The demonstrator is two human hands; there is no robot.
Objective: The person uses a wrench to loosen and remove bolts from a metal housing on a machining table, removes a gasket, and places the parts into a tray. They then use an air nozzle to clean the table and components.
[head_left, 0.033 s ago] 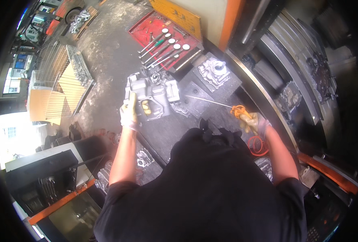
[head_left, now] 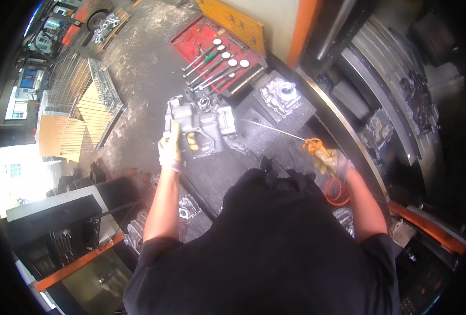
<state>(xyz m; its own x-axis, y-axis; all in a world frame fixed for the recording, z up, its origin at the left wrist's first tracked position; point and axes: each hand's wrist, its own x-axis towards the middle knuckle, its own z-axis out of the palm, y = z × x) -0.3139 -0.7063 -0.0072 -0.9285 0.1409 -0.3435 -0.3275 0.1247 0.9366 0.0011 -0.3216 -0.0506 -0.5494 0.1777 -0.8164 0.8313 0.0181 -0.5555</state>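
Grey casting (head_left: 207,128): far side of table (head_left: 206,176), ahead-left of right hand (head_left: 328,161); resting or lifted, can't tell.
Left hand (head_left: 170,151): nearer, clamped on casting's left side, fingers showing through opening.
Right hand: wrapped round orange-handled tool (head_left: 313,144).
Rod (head_left: 280,130): long axis runs left and away, tip just beside casting's right edge; contact unclear.
Red tray (head_left: 190,38): beyond, 5 white-faced gauges (head_left: 225,55).

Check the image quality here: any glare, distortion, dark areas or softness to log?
In the head view, glare burns out the bright opening at left; in the head view, the metal rail at right bows and corners fall black; in the head view, the grey casting at the left hand looks slightly soft.
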